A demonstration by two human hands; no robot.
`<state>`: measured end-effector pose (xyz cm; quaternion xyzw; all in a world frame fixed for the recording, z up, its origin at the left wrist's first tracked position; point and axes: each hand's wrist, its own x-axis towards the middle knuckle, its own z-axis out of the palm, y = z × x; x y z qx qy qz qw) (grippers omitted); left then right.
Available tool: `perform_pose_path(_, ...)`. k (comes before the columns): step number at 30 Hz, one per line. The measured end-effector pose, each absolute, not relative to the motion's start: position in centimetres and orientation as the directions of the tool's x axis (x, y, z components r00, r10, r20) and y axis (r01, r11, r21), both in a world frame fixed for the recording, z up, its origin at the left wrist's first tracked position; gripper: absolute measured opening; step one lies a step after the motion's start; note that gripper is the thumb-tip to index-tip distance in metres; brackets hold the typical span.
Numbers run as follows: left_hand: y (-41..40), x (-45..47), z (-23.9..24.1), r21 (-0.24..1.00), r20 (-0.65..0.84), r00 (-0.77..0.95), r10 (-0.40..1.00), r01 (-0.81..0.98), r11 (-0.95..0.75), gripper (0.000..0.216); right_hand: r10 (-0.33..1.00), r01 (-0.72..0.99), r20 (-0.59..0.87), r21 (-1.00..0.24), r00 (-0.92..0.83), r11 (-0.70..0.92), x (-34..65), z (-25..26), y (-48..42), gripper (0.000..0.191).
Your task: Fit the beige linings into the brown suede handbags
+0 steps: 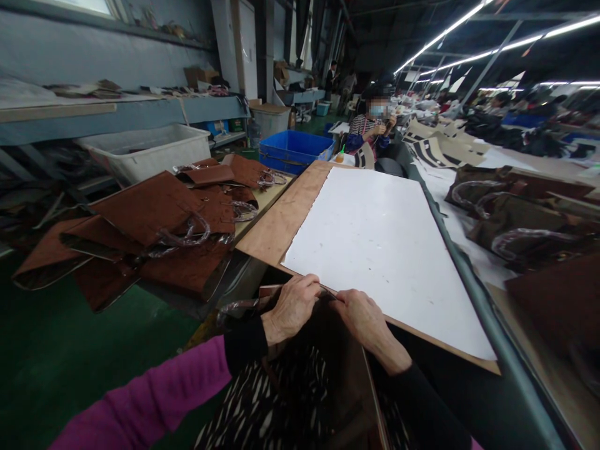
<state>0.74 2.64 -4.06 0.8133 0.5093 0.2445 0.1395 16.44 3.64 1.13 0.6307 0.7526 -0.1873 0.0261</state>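
Observation:
A brown handbag (344,369) rests over my lap with its dark inside facing me. At its far rim, beside the board's near edge, my left hand (293,307) is closed in a pinch. My right hand (368,319) pinches the same rim a little to the right, its fingertips close to the left ones. What lies between the fingertips is too small to make out. A plastic-wrapped handle (237,306) sticks out left of my left hand. Just beyond both hands lies a white sheet (370,231) on a brown board (276,225).
Several brown bags (159,212) with wrapped handles are piled at the left. Behind them stand a white bin (154,147) and a blue crate (295,150). More bags (520,219) lie on the right-hand table. A masked co-worker (372,125) sits beyond the board.

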Motion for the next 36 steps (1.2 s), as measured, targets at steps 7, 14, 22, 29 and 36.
perform_pose_path(7,3.9,0.5,-3.7,0.566,0.102,0.264,0.959,0.778,-0.274,0.007,0.915,0.918,-0.251,-0.322,-0.317,0.230,16.8,1.8,3.7,0.021)
perform_pose_path(14,4.3,0.6,-3.6,0.601,0.101,0.275,0.956,0.749,-0.279,0.009,0.906,0.901,-0.244,-0.355,-0.347,0.250,17.3,1.9,3.7,0.022)
perform_pose_path(22,4.3,0.7,-2.9,0.677,0.124,0.254,0.959,0.685,-0.269,0.009,0.887,0.894,-0.275,-0.365,-0.370,0.260,17.8,1.9,4.1,0.022)
perform_pose_path(29,4.5,1.0,-2.9,0.772,0.106,0.246,0.964,0.591,-0.236,0.031,0.916,0.932,-0.275,-0.296,-0.292,0.208,17.2,1.7,4.4,0.021)
perform_pose_path(36,4.4,0.9,-2.8,0.777,0.101,0.258,0.961,0.583,-0.238,0.026,0.884,0.856,-0.226,-0.432,-0.409,0.285,16.3,1.6,5.0,0.017)
